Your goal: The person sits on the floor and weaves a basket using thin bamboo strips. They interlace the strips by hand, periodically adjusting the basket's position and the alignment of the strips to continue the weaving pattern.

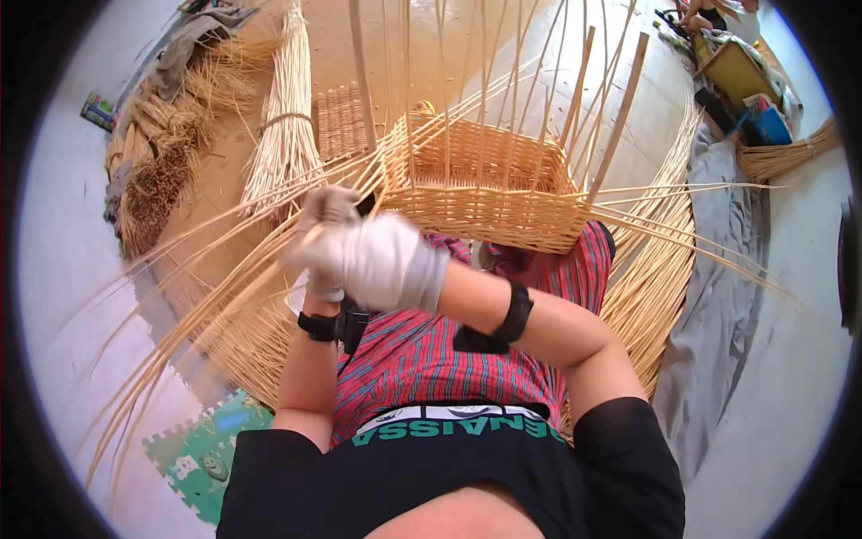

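Note:
A rectangular wicker basket (489, 211), its rim bristling with upright stakes, rests against my knees. Long willow rods (206, 296) fan out from its left corner toward the lower left. My left hand (328, 211), in a whitish work glove, is closed around these rods beside that corner. Across it reaches my right hand (382, 260), also gloved and partly blurred; it appears closed on the same rods just below the left. The right hand's fingertips are hidden by blur and overlap. More loose rod ends stick out from the basket's right corner.
A tied bundle of pale rods (292, 117) and a woven panel (344, 121) lie beyond the basket. Dry bundles (166, 153) line the left wall. More rods (660, 269) and a grey cloth (718, 242) lie at right; another person (709, 16) sits far right.

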Available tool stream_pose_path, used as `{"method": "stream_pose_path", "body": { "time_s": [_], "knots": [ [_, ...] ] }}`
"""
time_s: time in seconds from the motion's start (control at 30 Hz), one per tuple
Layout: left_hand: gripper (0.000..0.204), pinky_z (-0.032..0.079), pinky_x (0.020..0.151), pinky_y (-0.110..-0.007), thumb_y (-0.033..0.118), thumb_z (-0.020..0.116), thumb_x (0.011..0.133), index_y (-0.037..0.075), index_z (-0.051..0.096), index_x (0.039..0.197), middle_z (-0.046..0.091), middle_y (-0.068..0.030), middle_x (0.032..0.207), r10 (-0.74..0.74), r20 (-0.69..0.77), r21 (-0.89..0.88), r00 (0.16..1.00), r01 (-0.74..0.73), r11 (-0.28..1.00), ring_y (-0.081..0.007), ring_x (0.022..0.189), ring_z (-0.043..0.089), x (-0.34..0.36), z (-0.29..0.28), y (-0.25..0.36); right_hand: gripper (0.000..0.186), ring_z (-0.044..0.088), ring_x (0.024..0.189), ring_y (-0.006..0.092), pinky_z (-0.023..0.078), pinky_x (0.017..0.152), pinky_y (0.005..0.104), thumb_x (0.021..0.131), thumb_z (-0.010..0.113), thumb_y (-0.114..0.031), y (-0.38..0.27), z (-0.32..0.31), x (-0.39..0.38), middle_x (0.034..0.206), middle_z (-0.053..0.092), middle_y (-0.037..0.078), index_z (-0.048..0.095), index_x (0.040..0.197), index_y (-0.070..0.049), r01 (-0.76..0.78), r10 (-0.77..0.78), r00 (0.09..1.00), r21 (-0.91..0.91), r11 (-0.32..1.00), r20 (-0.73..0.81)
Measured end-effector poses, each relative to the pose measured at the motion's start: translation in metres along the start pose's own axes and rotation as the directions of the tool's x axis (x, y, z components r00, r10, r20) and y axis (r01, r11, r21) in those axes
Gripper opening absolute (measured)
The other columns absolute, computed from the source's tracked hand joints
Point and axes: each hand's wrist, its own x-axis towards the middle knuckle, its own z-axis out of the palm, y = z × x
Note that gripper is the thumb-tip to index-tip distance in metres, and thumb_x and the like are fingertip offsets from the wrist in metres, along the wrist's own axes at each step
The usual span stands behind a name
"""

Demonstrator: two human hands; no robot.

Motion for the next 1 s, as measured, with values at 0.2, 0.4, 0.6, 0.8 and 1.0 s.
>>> {"method": "stream_pose_path", "body": {
  "time_s": [0.2, 0.4, 0.6, 0.8, 1.0],
  "knots": [
    [0.034, 0.053, 0.094, -0.031, 0.032, 0.053, 0.108, 0.0, 0.058, 0.121, 0.07, -0.0113, 0.101, 0.198, -0.208, 0.103, 0.958, -0.18, 0.978, -0.0179, 0.094, 0.068, -0.017, 0.005, -0.032, 0.015, 0.065, 0.083, 0.0139, 0.054, 0.065, 0.0313, 0.101, 0.057, -0.004, 0.134, -0.08, -0.123, 0.093, 0.065, 0.005, 0.061, 0.115, -0.007, -0.576, 0.325, 0.547, -0.065, 0.815, -0.772],
    [0.031, 0.057, 0.084, -0.031, 0.013, 0.055, 0.106, 0.004, 0.054, 0.136, 0.063, -0.0111, 0.124, -0.186, -0.02, 0.162, 0.982, 0.186, 0.969, -0.0162, 0.097, 0.067, -0.07, 0.034, -0.116, 0.026, 0.07, 0.101, 0.0242, 0.06, 0.088, 0.0359, 0.099, 0.067, -0.007, 0.142, -0.035, -0.203, 0.112, 0.069, 0.012, 0.054, 0.121, -0.009, -0.175, 0.866, 0.098, 0.849, 0.499, -0.489],
    [0.052, 0.061, 0.065, -0.035, 0.024, 0.058, 0.105, 0.006, 0.035, 0.148, 0.068, -0.0172, 0.118, -0.581, 0.25, 0.287, 0.775, 0.514, 0.809, -0.0221, 0.079, 0.074, 0.063, 0.063, -0.102, 0.022, 0.071, 0.097, 0.0221, 0.061, 0.086, 0.0373, 0.099, 0.065, -0.001, 0.133, -0.054, -0.19, 0.106, 0.07, 0.012, 0.055, 0.117, -0.008, -0.298, 0.857, 0.177, 0.804, 0.515, -0.484],
    [0.031, 0.05, 0.043, -0.035, 0.036, 0.065, 0.101, 0.008, 0.052, 0.099, 0.064, -0.0106, 0.067, -0.455, 0.002, 0.458, 0.89, 0.404, 0.792, -0.0191, 0.044, 0.062, 0.06, 0.081, -0.097, 0.04, 0.067, 0.112, 0.0248, 0.054, 0.095, 0.031, 0.096, 0.06, 0.002, 0.206, -0.062, -0.002, 0.142, 0.056, 0.017, 0.057, 0.134, -0.009, -0.484, 0.369, 0.774, -0.104, 0.869, -0.514],
    [0.032, 0.05, 0.045, -0.036, 0.037, 0.065, 0.101, 0.009, 0.049, 0.1, 0.06, -0.0105, 0.063, -0.495, 0.043, 0.568, 0.868, 0.386, 0.726, -0.0213, 0.046, 0.063, 0.061, 0.072, -0.098, 0.041, 0.062, 0.079, 0.0218, 0.057, 0.084, 0.0408, 0.103, 0.057, -0.012, 0.225, -0.031, -0.145, 0.103, 0.057, 0.008, 0.047, 0.142, -0.013, 0.057, 0.495, 0.612, 0.659, 0.75, -0.617]
  ]
}}
